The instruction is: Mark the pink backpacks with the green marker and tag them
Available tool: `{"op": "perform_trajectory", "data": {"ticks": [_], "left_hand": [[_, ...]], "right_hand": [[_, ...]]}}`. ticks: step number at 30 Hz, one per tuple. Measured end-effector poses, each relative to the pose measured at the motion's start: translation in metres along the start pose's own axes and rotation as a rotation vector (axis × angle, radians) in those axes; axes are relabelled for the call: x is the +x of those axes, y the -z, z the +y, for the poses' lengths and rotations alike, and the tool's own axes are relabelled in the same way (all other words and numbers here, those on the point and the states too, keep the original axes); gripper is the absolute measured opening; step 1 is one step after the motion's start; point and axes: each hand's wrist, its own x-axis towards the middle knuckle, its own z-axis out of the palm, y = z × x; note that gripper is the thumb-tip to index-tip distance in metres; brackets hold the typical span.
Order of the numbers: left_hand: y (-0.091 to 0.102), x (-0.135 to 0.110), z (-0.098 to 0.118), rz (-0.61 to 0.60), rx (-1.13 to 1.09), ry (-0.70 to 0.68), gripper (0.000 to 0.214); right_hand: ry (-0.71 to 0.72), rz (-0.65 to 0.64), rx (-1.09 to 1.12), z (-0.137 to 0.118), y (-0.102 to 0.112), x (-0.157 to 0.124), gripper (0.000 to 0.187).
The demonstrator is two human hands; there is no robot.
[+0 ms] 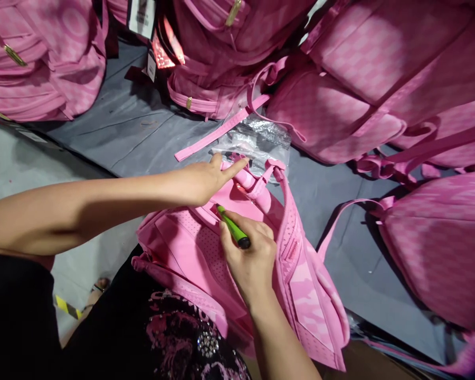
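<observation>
A pink backpack (190,248) lies back-side up at the near edge of a grey table, its padded panel and shoulder straps facing me. My left hand (208,178) reaches across from the left and pinches the bag's top handle (257,184) with its fingers closed on it. My right hand (248,252) rests on the back panel, closed round a green tool with a black end (233,228), whose tip touches the bag just below the handle. A crumpled clear plastic bag (257,138) lies just beyond the handle.
Many more pink backpacks are piled around the grey table (142,132): far left (43,58), top centre (221,47), and right (439,248). Loose pink straps (217,134) trail across the table. White tags (141,16) hang at the top. Floor shows at left.
</observation>
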Motion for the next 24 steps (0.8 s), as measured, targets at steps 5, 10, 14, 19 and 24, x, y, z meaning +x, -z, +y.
{"op": "perform_trajectory", "data": {"ticks": [5, 10, 14, 19, 24], "left_hand": [[-0.003, 0.0, -0.001, 0.049, -0.007, -0.022, 0.105], [0.0, -0.002, -0.001, 0.048, -0.007, -0.029, 0.101], [-0.002, -0.003, -0.003, 0.075, 0.011, -0.063, 0.099], [0.0, -0.01, 0.0, 0.093, 0.039, -0.032, 0.093], [0.005, -0.048, 0.019, 0.075, 0.049, 0.023, 0.09]], "right_hand": [[-0.009, -0.025, 0.034, 0.001, -0.003, 0.001, 0.02], [0.026, -0.011, 0.071, -0.001, -0.005, 0.001, 0.019], [0.009, 0.012, -0.007, -0.004, -0.005, 0.003, 0.019], [-0.024, -0.041, 0.088, -0.002, -0.007, 0.005, 0.017], [0.043, -0.064, 0.146, -0.032, 0.06, -0.015, 0.02]]}}
